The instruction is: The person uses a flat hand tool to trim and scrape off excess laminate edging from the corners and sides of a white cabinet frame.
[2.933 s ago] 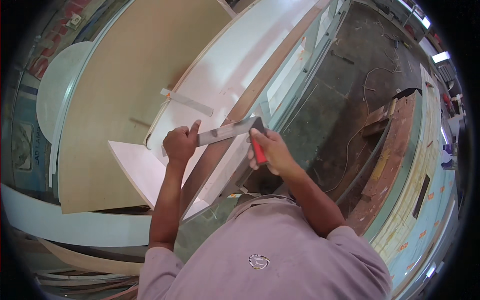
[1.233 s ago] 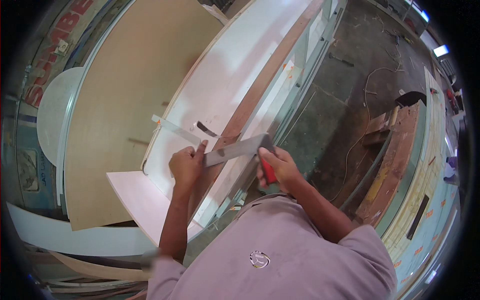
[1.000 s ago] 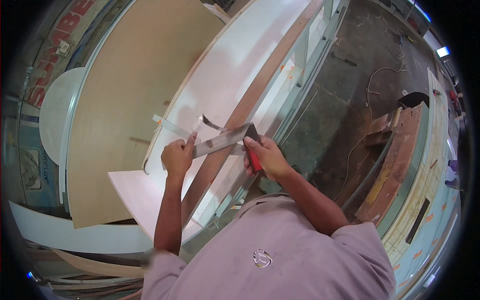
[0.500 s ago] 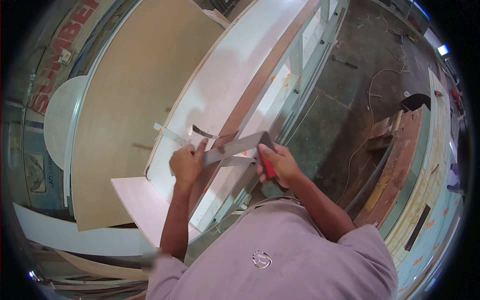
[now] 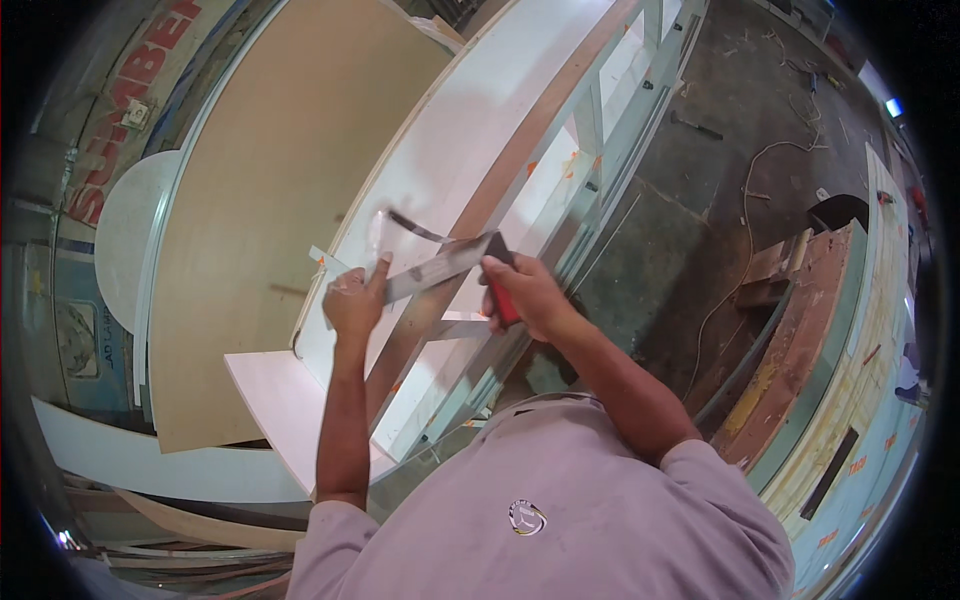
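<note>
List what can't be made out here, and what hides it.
All in the head view:
Left hand: fingers mostly hidden behind it, so any grip on the metal blade is unclear.
Red handle: partly covered by the right hand.
Blade's edge: too small to tell if toothed.
Tan board: far end cut off by the top edge.

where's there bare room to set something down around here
Bare: the upper tan board, left of the white panel; that panel's far stretch, between board and brown rail; floor below the hammer, left of the cable. Crowded: the near rail, where left hand, right hand, red-handled bladed tool and curled dark strip bunch together.
</note>
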`<action>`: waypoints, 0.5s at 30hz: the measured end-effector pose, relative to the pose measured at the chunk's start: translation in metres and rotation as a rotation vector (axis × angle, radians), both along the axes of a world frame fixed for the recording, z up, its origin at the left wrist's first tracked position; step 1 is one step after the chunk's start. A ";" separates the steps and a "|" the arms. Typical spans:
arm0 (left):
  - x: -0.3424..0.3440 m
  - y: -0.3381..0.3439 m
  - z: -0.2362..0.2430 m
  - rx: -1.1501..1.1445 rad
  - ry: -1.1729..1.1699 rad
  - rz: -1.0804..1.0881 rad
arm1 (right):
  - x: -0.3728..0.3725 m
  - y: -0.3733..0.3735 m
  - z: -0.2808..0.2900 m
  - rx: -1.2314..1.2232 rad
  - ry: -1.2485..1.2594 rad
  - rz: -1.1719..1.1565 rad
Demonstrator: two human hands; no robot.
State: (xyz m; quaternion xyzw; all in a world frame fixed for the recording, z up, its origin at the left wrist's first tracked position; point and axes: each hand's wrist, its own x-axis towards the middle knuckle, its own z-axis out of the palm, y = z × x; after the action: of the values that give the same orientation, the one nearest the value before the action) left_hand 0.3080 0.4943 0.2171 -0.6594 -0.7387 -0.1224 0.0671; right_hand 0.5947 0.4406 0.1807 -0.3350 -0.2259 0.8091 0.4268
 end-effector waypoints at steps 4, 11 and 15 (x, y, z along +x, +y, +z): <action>0.022 -0.003 0.012 -0.102 -0.123 -0.007 | 0.004 -0.006 -0.010 0.009 0.019 -0.032; 0.019 0.038 -0.015 -0.076 -0.129 -0.040 | 0.025 0.022 -0.007 0.028 -0.016 -0.056; 0.020 0.037 -0.023 -0.120 -0.137 -0.057 | 0.028 0.015 -0.014 0.003 -0.013 -0.073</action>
State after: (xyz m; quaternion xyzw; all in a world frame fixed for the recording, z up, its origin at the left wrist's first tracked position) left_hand 0.3282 0.5312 0.1939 -0.6733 -0.7284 -0.1244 -0.0266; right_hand 0.6232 0.4559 0.1667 -0.3475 -0.2175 0.7904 0.4551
